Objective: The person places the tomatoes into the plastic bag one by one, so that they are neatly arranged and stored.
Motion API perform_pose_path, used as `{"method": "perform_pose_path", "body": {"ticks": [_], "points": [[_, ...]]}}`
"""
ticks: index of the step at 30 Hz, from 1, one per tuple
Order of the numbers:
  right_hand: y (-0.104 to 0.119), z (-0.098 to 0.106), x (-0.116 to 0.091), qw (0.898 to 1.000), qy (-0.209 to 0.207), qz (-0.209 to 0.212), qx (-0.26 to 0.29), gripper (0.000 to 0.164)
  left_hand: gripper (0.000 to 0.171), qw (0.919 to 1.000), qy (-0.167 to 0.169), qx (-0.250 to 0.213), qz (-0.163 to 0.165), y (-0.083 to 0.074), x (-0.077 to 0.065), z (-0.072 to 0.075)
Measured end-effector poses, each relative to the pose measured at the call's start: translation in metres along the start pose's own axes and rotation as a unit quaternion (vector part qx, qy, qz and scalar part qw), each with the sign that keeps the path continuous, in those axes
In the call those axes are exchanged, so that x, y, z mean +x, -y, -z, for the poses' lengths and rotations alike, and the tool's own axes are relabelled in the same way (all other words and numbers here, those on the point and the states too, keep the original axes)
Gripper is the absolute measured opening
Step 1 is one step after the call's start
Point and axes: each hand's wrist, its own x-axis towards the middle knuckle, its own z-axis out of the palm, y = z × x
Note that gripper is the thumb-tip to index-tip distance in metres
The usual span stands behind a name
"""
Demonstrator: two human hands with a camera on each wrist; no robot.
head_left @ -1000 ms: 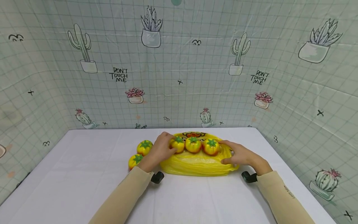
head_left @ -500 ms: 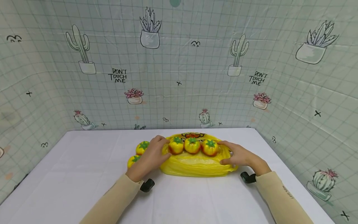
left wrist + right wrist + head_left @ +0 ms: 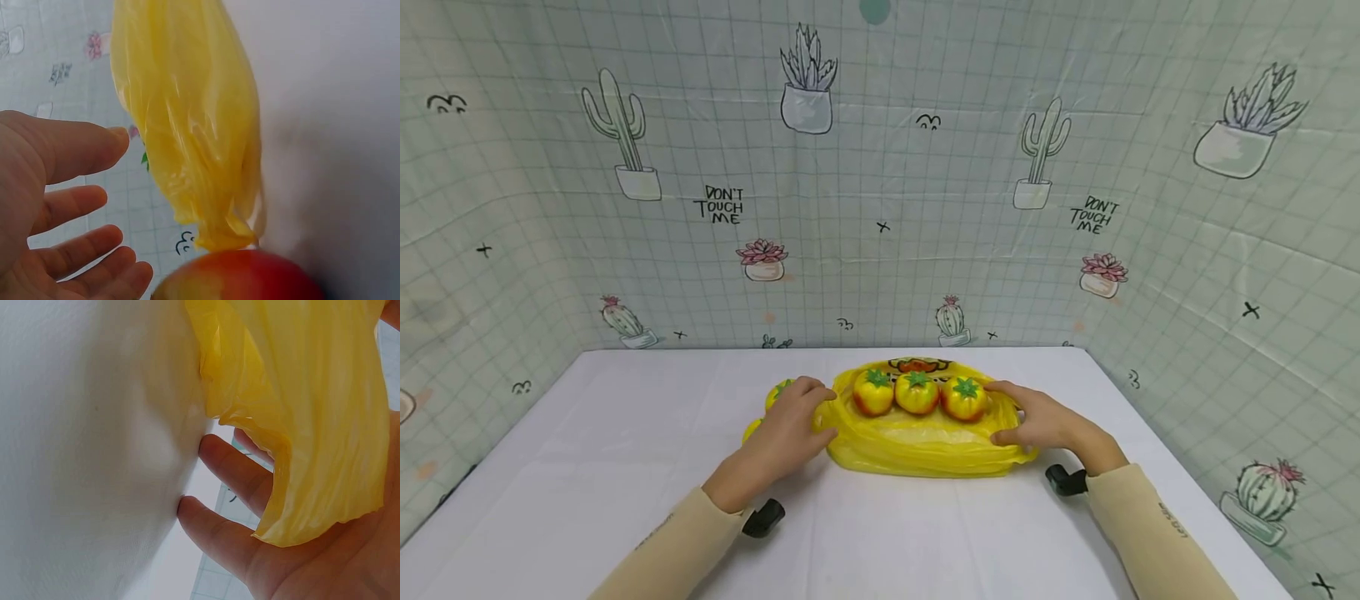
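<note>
As the left hand draws leftward, fingers apart, the three tomatoes on the yellow bag, mid-frame, look settled, leaving two loose tomatoes outside; the right hand, fingers spread, touches the bag.

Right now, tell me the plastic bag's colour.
The plastic bag is mostly yellow, clearest in the head view.

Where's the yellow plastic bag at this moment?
In the head view, the yellow plastic bag lies just right of centre on the white table, between the left hand and the right hand.
</note>
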Motion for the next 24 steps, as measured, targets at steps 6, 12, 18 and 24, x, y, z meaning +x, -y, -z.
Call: {"method": "perform_pose_path", "body": {"ticks": [6, 12, 18, 24], "points": [[-0.002, 0.000, 0.002, 1.000, 0.003, -0.001, -0.005, 0.082, 0.039, 0.9995, -0.021, 0.003, -0.025, 0.011, -0.010, 0.006], [-0.002, 0.000, 0.002, 1.000, 0.004, -0.002, -0.003, 0.081, 0.037, 0.9989, -0.032, 0.010, -0.033, 0.020, -0.017, 0.009], [-0.001, 0.002, 0.000, 1.000, 0.004, 0.004, -0.006, 0.081, 0.044, 0.9999, -0.010, 0.009, 0.007, 0.024, -0.023, 0.014], [0.000, 0.001, 0.001, 1.000, 0.004, 0.019, -0.011, 0.080, 0.045, 0.9994, -0.003, 0.012, 0.034, 0.029, -0.030, 0.017]]}}
